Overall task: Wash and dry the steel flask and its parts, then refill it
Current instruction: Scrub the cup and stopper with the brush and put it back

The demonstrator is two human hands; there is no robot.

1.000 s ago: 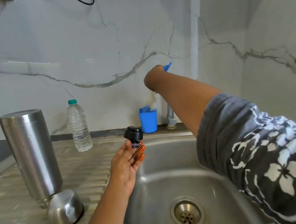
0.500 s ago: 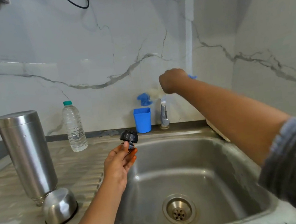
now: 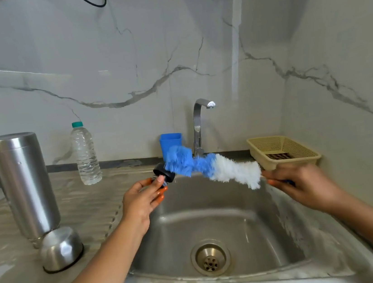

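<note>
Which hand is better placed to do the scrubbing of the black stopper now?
The right hand: it grips the handle end of the bottle brush, whose blue bristles meet the black stopper. The left hand pinches the stopper over the sink and can only steady it.

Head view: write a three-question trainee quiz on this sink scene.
1. True or false: the flask stands mouth down on the drainboard.
2. What does the left hand hold? A) stopper B) water bottle C) basket
3. Fill in: the right hand holds a ____ whose blue bristles touch the stopper.
Key: 1 true; 2 A; 3 brush.
</note>
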